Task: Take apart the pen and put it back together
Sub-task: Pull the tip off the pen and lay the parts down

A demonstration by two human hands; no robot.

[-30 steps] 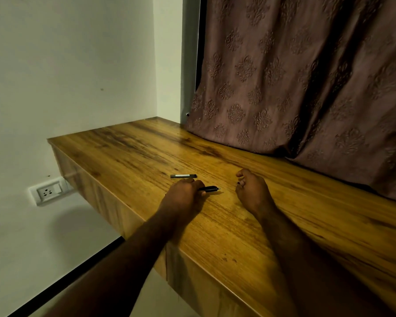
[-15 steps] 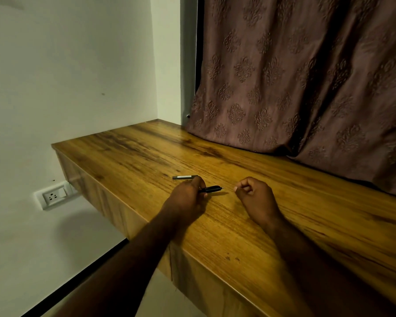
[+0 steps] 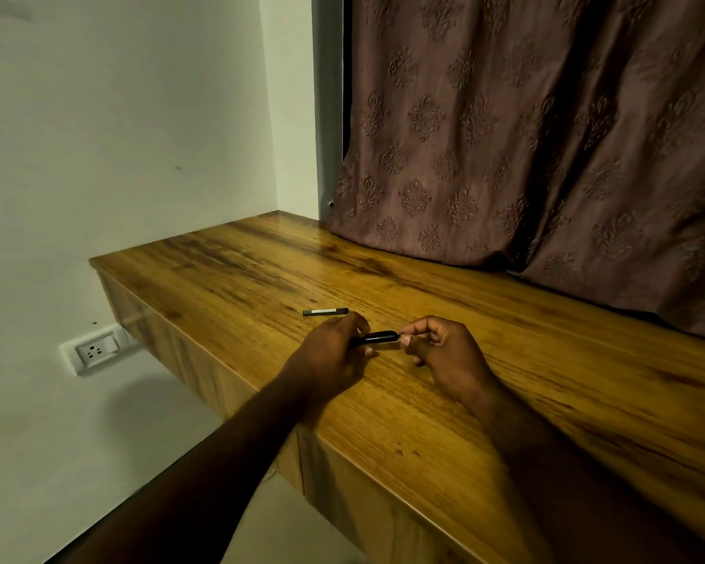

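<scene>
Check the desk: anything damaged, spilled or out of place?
Nothing stands out. A slim grey pen piece lies loose on the wooden desk, beyond the left hand, as expected mid-disassembly. Both hands hold the black pen part, the right hand pinching its end. No spill or damage shows.

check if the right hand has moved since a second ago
Yes. The right hand has shifted left toward the black pen part, judged against the grey piece lying on the desk, and now pinches its end.

Probably a room in a home: a patterned mauve fabric curtain (image 3: 546, 148), a wall-mounted wooden desk (image 3: 485, 360), a white wall socket (image 3: 96, 352).
</scene>
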